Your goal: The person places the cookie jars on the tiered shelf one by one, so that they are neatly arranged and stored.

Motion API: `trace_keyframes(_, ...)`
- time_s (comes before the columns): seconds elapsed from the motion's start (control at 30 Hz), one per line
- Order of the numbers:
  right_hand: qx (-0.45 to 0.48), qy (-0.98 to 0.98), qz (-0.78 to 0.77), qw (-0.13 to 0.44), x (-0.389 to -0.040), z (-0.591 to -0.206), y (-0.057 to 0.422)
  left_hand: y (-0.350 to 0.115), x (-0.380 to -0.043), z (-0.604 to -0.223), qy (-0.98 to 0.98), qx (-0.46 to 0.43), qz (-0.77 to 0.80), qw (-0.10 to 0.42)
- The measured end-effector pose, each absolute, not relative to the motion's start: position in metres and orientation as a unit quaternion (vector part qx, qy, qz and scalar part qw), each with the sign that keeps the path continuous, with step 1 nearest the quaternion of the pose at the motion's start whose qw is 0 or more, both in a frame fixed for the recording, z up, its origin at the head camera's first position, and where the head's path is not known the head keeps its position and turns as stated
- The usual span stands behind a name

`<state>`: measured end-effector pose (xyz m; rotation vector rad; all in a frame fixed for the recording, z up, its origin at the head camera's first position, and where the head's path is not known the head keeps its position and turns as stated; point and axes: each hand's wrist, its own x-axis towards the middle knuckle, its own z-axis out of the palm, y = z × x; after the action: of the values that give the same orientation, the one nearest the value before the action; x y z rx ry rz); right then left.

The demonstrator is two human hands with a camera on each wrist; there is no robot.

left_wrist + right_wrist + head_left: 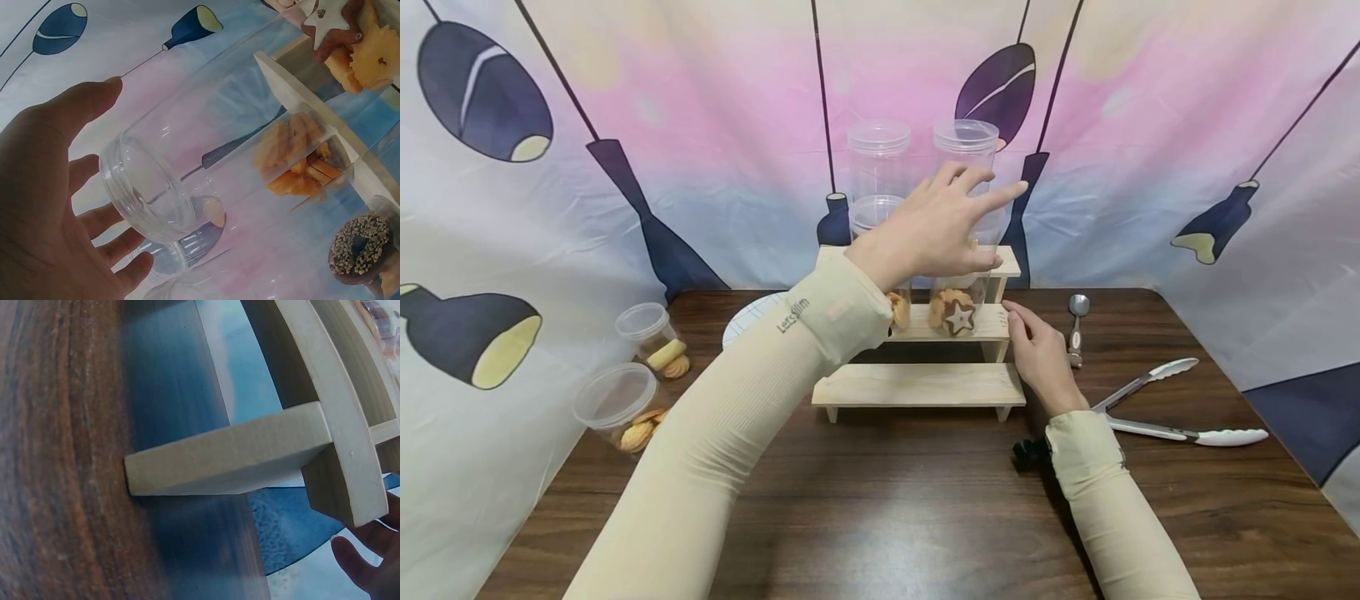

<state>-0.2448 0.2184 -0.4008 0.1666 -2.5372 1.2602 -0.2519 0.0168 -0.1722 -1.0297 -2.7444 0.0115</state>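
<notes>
My left hand is spread around the upper part of a clear lidded jar on the middle step of a wooden tiered stand. A gap shows between the thumb and the lid. A star-topped cookie and yellow cookies lie in the jar's bottom. Beside it stands another jar, partly hidden by the left arm. A chocolate ring cookie shows in the left wrist view. Two more clear jars rise behind. My right hand touches the right end of the middle step, its fingers fairly straight.
Two cookie tubs stand on the table's left, one partly behind the left sleeve. A white round item lies behind that arm. To the right are a small spoon and splayed tongs. A patterned cloth hangs around the table.
</notes>
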Motion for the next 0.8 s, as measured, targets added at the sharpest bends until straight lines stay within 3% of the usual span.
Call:
trace_keyframes(0.23,0.051,-0.885,0.435,0.161,-0.246,-0.401,0.22,0.011,-0.244,-0.175,-0.922,-0.367,0.009,0.125)
trace_keyframes(0.47,0.049,-0.886,0.43,0.166,-0.247,-0.402,0.222,-0.012,-0.221,-0.184,-0.885,-0.425,-0.018,0.188)
trace_keyframes(0.8,0.049,-0.886,0.431,0.165,-0.246,-0.402,0.224,-0.096,-0.185,-0.19,-0.85,-0.449,-0.067,0.267)
